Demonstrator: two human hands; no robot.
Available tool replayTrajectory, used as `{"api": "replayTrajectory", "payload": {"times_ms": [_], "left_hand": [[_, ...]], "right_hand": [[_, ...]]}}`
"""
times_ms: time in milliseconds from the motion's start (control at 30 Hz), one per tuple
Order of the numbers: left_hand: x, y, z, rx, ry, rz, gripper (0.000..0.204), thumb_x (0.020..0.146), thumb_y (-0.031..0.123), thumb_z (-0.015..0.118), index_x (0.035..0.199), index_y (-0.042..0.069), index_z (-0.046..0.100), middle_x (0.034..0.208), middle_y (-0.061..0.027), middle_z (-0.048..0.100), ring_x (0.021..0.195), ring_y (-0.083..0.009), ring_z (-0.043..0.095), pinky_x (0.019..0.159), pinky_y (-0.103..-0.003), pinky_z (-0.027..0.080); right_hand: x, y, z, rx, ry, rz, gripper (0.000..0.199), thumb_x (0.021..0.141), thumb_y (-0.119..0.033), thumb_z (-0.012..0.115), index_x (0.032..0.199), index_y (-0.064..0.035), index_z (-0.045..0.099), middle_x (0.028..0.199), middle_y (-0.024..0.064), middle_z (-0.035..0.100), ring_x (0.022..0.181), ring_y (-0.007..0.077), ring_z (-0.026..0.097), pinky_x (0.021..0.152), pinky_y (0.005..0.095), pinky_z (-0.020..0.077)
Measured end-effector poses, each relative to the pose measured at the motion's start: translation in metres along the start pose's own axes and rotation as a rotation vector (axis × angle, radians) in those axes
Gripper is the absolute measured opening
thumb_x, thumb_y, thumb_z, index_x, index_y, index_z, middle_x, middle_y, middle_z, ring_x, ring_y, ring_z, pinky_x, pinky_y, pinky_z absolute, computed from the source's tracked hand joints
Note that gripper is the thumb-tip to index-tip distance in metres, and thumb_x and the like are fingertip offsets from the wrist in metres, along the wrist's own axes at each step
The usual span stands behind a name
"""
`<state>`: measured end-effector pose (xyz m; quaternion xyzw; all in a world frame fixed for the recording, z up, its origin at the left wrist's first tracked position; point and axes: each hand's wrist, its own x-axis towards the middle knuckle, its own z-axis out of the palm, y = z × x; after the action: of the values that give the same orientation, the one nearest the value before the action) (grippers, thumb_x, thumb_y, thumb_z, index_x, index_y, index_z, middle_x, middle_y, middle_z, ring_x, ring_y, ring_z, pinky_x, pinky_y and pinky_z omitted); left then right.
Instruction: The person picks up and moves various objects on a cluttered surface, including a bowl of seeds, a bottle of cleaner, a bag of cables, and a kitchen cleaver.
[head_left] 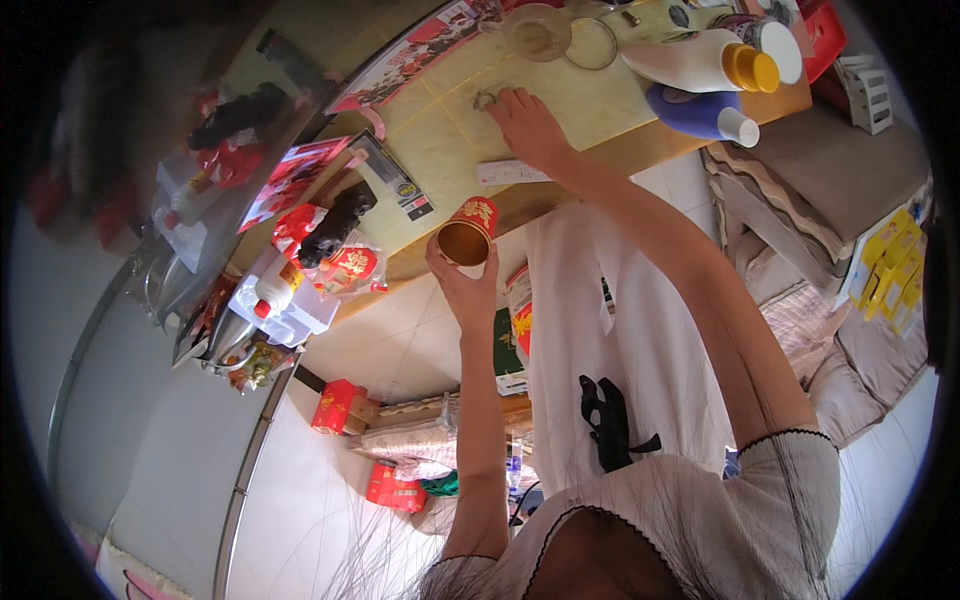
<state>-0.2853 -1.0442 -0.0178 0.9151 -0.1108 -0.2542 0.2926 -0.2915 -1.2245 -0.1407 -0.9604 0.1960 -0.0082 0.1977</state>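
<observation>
— Two hands, well apart: what does each one have?

— The left hand (pixel 466 290) is clamped around a red paper cup (pixel 470 232), fingers wrapped on its lower wall, holding it tilted so the open mouth and its golden inside face the camera. It hangs just off the near edge of the desk (pixel 440 150), over the floor.

— And the other?

— The right hand (pixel 530 128) reaches far out, lying palm down on the yellowish desk top, fingers spread. Its fingertips are at a small ring-shaped thing (pixel 485 100); whether they grip it or only touch it I cannot tell.

— So where is the cup relative to that hand?

— Nearer the person and to the left of it, apart from it. A white flat remote-like bar (pixel 512 172) lies on the desk between them, right beside the right wrist.

— What else is around?

— Beyond the right hand stand a clear glass (pixel 536 33) and a round wire strainer (pixel 592 44). To the right lie a white bottle with an orange cap (pixel 700 62) and a blue bottle with a white cap (pixel 700 112), both on their sides. Left of the cup sit red packets (pixel 345 265) and a dark bottle (pixel 335 225).
</observation>
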Motion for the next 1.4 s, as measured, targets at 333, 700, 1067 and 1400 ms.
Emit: {"api": "replayTrajectory", "payload": {"times_ms": [333,700,1067,1400], "left_hand": [[0.008,0.011,0.002,-0.102,-0.005,0.045,0.069,0.06,0.013,0.067,0.112,0.001,0.024,0.108,-0.0156,0.034,0.098,-0.0273,0.039,0.077,-0.035,0.038],[0.049,0.009,0.014,-0.246,0.027,0.086,0.067,0.061,0.015,0.065,0.112,0.0,0.025,0.108,-0.0179,0.034,0.099,-0.0281,0.038,0.08,-0.035,0.036],[0.14,0.062,0.047,-0.057,0.014,0.465,0.065,0.061,0.016,0.065,0.111,-0.002,0.027,0.108,-0.0196,0.036,0.101,-0.0309,0.038,0.085,-0.036,0.032],[0.137,0.068,0.056,-0.035,-0.015,0.5,0.067,0.059,0.014,0.066,0.112,0.001,0.027,0.111,-0.0172,0.034,0.104,-0.0297,0.035,0.087,-0.035,0.03]], "right_hand": [[-0.013,0.014,0.009,0.218,0.162,0.131,0.023,0.061,-0.007,0.053,0.084,-0.0045,0.048,0.086,0.0098,0.044,0.082,0.0241,0.042,0.067,0.0318,0.0389],[-0.034,0.018,-0.001,0.845,0.122,0.621,0.011,0.067,-0.006,0.055,0.074,-0.0005,0.049,0.061,0.0098,0.052,0.055,0.0192,0.05,0.051,0.0278,0.0409],[-0.066,-0.014,-0.174,2.344,0.035,0.608,0.012,0.078,-0.012,0.049,0.07,-0.0034,0.047,0.059,0.0029,0.049,0.05,0.0096,0.046,0.046,0.0208,0.0378],[-0.076,-0.026,-0.233,2.511,0.023,0.246,0.011,0.074,-0.008,0.054,0.07,-0.001,0.046,0.061,0.0069,0.049,0.047,0.0126,0.046,0.04,0.0226,0.0347]]}}
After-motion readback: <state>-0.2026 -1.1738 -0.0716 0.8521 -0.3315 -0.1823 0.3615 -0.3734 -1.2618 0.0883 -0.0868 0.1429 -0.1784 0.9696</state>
